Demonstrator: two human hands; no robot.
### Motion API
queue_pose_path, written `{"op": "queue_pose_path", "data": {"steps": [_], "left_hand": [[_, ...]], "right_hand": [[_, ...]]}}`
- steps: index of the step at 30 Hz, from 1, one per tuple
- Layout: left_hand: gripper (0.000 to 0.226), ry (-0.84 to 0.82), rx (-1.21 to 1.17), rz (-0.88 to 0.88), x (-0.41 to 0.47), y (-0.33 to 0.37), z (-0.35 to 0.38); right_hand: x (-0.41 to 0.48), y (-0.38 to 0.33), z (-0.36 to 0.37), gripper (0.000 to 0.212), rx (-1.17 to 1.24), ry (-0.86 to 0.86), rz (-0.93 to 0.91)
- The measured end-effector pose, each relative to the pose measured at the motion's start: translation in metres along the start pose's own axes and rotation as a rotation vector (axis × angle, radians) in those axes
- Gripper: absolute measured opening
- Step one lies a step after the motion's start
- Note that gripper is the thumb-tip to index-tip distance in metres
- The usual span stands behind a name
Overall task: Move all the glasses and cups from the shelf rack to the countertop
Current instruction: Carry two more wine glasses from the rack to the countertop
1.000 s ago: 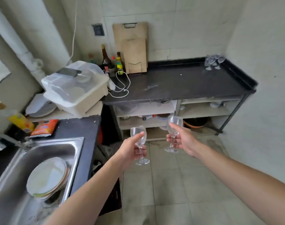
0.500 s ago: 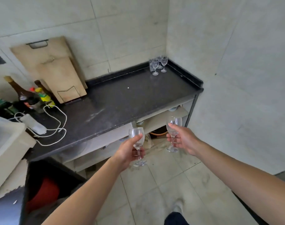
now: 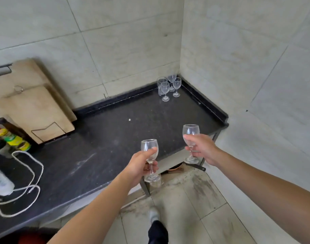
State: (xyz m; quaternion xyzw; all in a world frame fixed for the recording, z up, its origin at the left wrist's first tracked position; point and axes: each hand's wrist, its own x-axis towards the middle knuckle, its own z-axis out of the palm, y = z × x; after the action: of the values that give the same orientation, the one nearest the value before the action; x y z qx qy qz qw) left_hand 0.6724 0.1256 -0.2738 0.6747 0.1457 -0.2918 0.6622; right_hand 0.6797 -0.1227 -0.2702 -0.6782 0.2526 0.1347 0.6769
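My left hand (image 3: pixel 141 165) and right hand (image 3: pixel 201 148) each grip a clear stemmed wine glass, left one (image 3: pixel 149 152), right one (image 3: pixel 190 136), upright at the near edge of the dark stone countertop (image 3: pixel 115 138). The cluster of clear glasses (image 3: pixel 168 86) stands in the far right corner, ahead and nearer my right hand.

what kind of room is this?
Most likely a small home kitchen: a dark stone countertop against pale tiled walls, two wooden cutting boards leaning on the wall, condiment bottles at the left, and clear stemmed glasses grouped in the corner.
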Motion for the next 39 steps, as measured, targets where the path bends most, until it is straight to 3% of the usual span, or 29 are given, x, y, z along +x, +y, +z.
{"op": "queue_pose_path", "data": {"steps": [7,16,23,29,33,39], "left_hand": [[0.053,-0.049,0.038,0.022,0.125,0.081,-0.012],[0.043,-0.156,0.121,0.004,0.245,0.164,0.015],[0.029,-0.081,0.116,-0.001,0.336,0.201,0.048],[0.051,0.120,0.123,-0.021,0.424,0.209,0.077],[0.047,0.162,0.116,-0.008,0.461,0.207,0.096],[0.070,0.200,0.177,-0.042,0.483,0.203,0.111]], "right_hand": [[0.106,-0.059,0.007,0.040,-0.014,0.071,-0.033],[0.212,-0.128,-0.015,0.056,-0.073,0.123,-0.064],[0.336,-0.155,-0.040,0.068,-0.235,0.086,-0.099],[0.444,-0.157,-0.046,0.072,-0.418,0.025,-0.129],[0.482,-0.148,-0.051,0.071,-0.516,-0.037,-0.164],[0.498,-0.143,-0.055,0.064,-0.543,-0.057,-0.198]]}}
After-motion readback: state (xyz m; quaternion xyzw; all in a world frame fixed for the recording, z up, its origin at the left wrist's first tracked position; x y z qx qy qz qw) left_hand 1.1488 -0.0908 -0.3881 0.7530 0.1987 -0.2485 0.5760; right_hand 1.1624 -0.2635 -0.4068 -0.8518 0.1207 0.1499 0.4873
